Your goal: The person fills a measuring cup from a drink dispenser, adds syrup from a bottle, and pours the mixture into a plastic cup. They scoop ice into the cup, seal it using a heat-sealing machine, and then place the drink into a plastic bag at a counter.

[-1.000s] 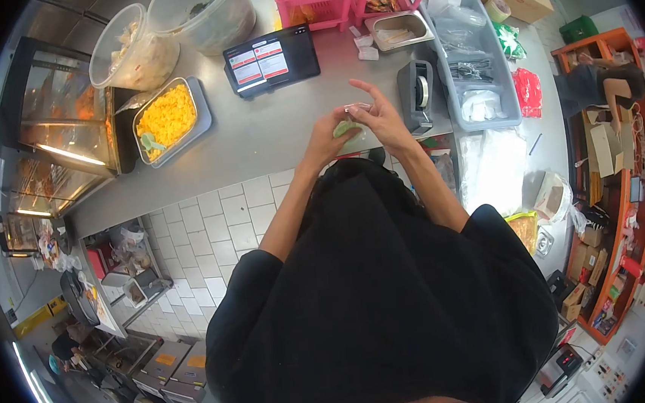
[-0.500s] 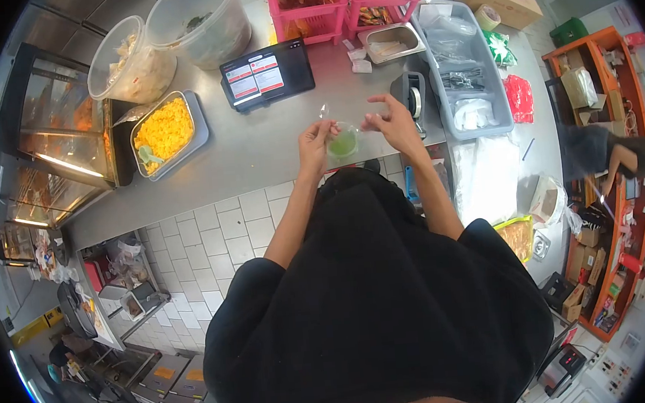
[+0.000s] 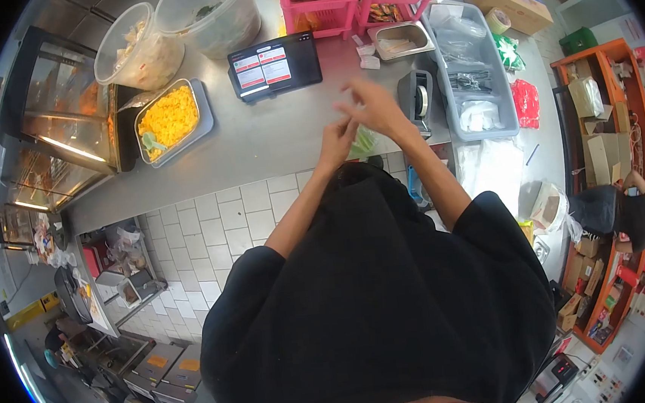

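Note:
At the near edge of the steel counter, my left hand [image 3: 339,141] is closed in a pinch at the top of a small clear plastic bag [image 3: 364,142] with something green inside. The bag hangs below my hands and is partly covered by them. Just above and to the right is my right hand [image 3: 376,108], crossing over the left fingertips. Motion smears its fingers, so I cannot make out whether they hold anything. A tape dispenser [image 3: 419,104] stands right of my right hand.
A tablet [image 3: 275,66] stands on the steel counter [image 3: 257,135]. Left are a tray of yellow food [image 3: 169,119], tubs [image 3: 138,49] and a lit display case [image 3: 67,131]. Right are a grey divided bin [image 3: 473,76] and pink baskets [image 3: 323,16]. A person [image 3: 619,212] is by the orange shelves.
My right hand has swung in over the left fingertips. Both hands and the green bag sit slightly further right, and the bag is more hidden. The other person has shifted posture.

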Demonstrator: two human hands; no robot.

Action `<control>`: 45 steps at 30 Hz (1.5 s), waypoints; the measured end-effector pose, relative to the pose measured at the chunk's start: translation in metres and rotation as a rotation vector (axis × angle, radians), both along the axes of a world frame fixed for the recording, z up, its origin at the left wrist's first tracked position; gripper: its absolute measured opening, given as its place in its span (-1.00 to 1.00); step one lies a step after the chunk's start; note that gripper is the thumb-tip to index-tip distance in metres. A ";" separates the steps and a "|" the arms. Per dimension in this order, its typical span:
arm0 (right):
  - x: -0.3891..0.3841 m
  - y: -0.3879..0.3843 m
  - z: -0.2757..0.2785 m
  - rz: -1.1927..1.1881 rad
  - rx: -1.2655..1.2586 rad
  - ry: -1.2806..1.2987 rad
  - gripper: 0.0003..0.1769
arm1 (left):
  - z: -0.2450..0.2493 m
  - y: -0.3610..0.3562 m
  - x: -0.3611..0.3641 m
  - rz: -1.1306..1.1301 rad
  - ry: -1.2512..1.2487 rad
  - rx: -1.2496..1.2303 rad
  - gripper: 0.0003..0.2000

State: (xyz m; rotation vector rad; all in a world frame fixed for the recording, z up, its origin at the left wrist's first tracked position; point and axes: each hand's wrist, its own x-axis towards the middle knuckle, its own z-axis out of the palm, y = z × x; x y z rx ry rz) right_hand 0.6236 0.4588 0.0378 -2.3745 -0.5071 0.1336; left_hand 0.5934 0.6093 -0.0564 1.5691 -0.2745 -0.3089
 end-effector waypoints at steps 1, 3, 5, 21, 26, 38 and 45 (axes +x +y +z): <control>0.001 -0.006 -0.007 -0.178 0.138 -0.040 -0.62 | 0.004 -0.002 0.002 0.058 0.116 -0.068 -0.64; -0.004 -0.019 -0.020 -0.350 0.276 -0.068 -0.61 | -0.007 -0.001 0.007 0.074 0.171 -0.101 -0.60; -0.011 -0.032 -0.031 -0.132 0.390 0.121 -0.67 | -0.013 0.002 0.011 0.076 0.224 -0.126 -0.55; -0.063 -0.018 -0.055 -0.168 0.336 -0.203 -0.72 | 0.002 0.007 0.029 -0.031 0.502 -0.287 -0.82; -0.052 -0.010 -0.066 -0.366 0.578 -0.201 -0.55 | 0.010 0.005 0.026 -0.108 0.445 -0.239 -0.82; -0.039 -0.018 -0.092 -0.382 0.107 -0.085 -0.72 | 0.011 0.016 0.021 -0.094 -0.410 0.107 -0.64; -0.030 -0.059 -0.077 -0.118 0.596 0.507 -0.66 | -0.003 0.025 0.011 -0.188 -0.462 0.208 -0.69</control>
